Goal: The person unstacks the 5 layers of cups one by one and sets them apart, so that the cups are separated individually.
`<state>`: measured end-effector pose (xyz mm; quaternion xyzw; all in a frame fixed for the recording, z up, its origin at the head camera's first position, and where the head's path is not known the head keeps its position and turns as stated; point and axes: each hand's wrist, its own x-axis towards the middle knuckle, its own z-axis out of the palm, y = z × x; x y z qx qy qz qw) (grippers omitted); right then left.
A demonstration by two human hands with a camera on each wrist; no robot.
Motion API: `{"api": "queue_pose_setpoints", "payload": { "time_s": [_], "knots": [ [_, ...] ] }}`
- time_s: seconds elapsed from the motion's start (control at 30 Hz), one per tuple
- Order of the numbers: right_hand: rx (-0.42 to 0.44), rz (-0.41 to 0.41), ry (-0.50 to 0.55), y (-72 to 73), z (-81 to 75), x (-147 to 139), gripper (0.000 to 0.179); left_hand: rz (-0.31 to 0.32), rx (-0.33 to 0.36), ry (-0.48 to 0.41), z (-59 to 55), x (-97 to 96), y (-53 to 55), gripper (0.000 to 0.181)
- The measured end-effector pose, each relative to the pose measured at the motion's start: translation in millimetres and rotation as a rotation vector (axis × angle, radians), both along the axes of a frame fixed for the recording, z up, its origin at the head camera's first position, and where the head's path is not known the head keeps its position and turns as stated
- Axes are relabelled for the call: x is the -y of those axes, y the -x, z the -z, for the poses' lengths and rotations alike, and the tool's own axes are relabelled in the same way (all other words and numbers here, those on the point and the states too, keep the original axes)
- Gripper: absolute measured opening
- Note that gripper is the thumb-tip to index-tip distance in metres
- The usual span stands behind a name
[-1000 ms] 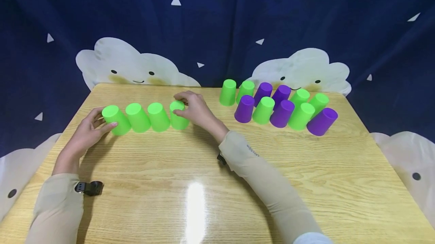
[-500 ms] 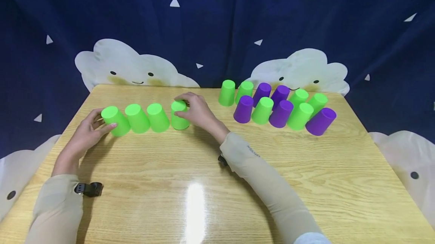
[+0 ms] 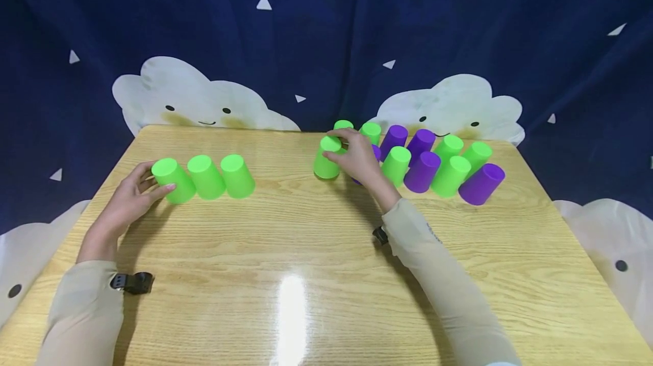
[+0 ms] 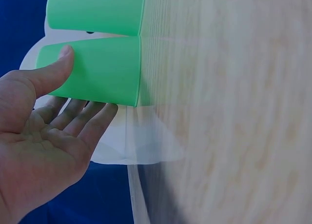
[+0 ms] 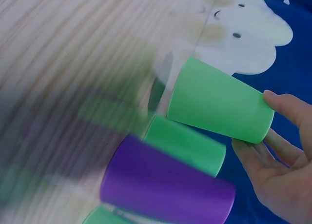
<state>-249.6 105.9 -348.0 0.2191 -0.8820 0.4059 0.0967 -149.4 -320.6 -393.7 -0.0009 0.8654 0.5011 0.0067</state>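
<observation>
My left hand (image 3: 127, 201) holds the leftmost green cup (image 3: 179, 186), which stands upside down on the table. In the left wrist view the thumb lies on one side of this cup (image 4: 100, 70) and the fingers are along the other. Two more upside-down green cups stand in line beside it, the nearer one (image 3: 206, 179) just to its right. My right hand (image 3: 361, 157) grips another green cup (image 3: 325, 167) by its upper part, thumb on one side, fingers on the other. The right wrist view shows that cup (image 5: 219, 103) tilted, its rim raised off the wood.
Two rows of upside-down green and purple cups stand at the back right, among them a purple cup (image 3: 423, 173) and a green cup (image 3: 451, 178). Some are partly hidden by my right hand. Behind the wooden table (image 3: 229, 258) hangs a dark blue curtain (image 3: 326, 32).
My right hand has carried the fourth green cup from the end of the left line rightward, to beside the back-right group. The left hand has stayed on its cup.
</observation>
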Motion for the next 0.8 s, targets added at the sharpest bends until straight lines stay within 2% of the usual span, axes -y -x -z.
{"api": "queue_pose_setpoints", "payload": {
  "time_s": [0.13, 0.4, 0.67, 0.8],
  "knots": [
    [-0.022, 0.04, -0.067, -0.5, 2.4, -12, 0.042, 0.001, -0.003, 0.002, -0.3, 0.6, -0.6, 0.072],
    [-0.009, 0.041, -0.221, 1.1, 6.2, -17, 0.042, 0.0, -0.007, 0.003, 0.1, 0.4, -1.8, 0.07],
    [-0.004, 0.04, -0.212, 1.8, 5.8, -18, 0.043, -0.004, -0.011, 0.003, 1.2, 0.7, -1.0, 0.07],
    [-0.022, 0.026, -0.163, 1.4, -2.3, -14, 0.044, -0.006, -0.007, 0.002, 0.2, 0.4, -0.6, 0.07]
  ]
}}
